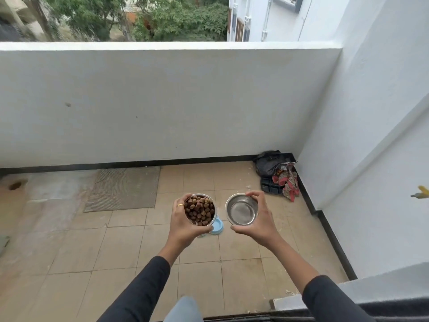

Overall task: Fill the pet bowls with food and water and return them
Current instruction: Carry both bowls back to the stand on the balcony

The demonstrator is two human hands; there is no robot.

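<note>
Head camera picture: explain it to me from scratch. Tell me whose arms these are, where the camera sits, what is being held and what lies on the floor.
No machine here: a person wears one wide-angle camera on the head, looking forward and down, so the arms are their own. The left hand grips a steel bowl of brown kibble. The right hand holds a second steel bowl; it looks shiny inside, and water is hard to confirm. Below the bowls, a light blue stand peeks out on the tiled balcony floor. A doormat lies at left, and a dark bag with a crumpled packet sits in the corner.

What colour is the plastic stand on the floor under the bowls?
Light blue; the stand shows in the head view, partly hidden behind the food bowl.
</note>
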